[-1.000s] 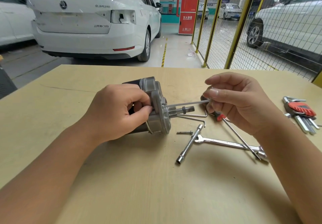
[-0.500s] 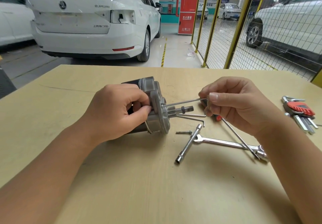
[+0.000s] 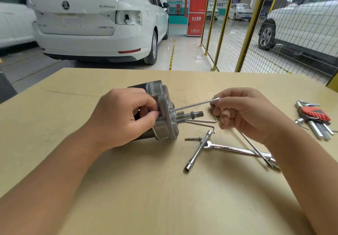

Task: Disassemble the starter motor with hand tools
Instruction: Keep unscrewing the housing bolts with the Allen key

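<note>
The starter motor (image 3: 164, 110) lies on its side on the wooden table (image 3: 146, 189), its grey end housing and pinion shaft (image 3: 193, 115) facing right. My left hand (image 3: 122, 117) grips the motor body from the near left. A long hex key (image 3: 193, 105) is seated in a bolt on the housing face and slants up to the right. My right hand (image 3: 243, 114) pinches its outer end between thumb and fingers.
Two loose hex keys (image 3: 201, 122) lie right of the shaft. A removed bolt (image 3: 193, 138), a T-handle socket wrench (image 3: 198, 150), a combination spanner (image 3: 236, 148) and a screwdriver shaft (image 3: 256, 150) lie in front. A red-holder hex key set (image 3: 315, 115) sits far right.
My right hand has turned the hex key's outer end, rolling from palm-down over the key to fingers curled beneath its tip. The left hand and motor have stayed put.
</note>
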Tool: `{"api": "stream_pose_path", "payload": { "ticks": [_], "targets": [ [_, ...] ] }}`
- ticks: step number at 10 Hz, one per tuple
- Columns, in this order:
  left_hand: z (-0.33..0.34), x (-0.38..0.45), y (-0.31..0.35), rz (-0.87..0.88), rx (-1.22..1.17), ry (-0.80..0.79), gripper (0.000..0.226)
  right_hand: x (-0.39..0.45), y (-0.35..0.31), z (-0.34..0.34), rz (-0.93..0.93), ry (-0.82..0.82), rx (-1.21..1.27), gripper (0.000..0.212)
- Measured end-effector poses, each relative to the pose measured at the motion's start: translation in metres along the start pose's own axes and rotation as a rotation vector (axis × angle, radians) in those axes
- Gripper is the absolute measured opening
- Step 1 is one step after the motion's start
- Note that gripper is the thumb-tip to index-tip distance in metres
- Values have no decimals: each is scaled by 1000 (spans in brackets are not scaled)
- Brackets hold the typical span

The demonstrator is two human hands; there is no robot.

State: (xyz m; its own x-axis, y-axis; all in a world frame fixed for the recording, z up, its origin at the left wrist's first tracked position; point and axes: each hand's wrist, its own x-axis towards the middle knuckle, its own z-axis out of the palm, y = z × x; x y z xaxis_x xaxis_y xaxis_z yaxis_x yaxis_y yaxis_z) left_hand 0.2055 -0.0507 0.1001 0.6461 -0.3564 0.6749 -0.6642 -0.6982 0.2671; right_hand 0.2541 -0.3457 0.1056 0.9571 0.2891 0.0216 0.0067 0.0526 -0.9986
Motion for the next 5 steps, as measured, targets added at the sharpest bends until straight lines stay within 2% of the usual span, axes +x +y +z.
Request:
{"api": "stream_pose_path", "payload": {
  "ticks": [1, 3, 5],
  "targets": [
    [0, 0, 0, -3, 1, 3, 8, 1, -1, 2, -20, 3, 28, 7],
    [0, 0, 1, 2, 6, 3, 9, -4, -4, 8, -74, -41, 110, 30],
    [0, 0, 1, 1, 6, 2, 8, -8, -8, 7, -164, -141, 144, 25]
  ]
}}
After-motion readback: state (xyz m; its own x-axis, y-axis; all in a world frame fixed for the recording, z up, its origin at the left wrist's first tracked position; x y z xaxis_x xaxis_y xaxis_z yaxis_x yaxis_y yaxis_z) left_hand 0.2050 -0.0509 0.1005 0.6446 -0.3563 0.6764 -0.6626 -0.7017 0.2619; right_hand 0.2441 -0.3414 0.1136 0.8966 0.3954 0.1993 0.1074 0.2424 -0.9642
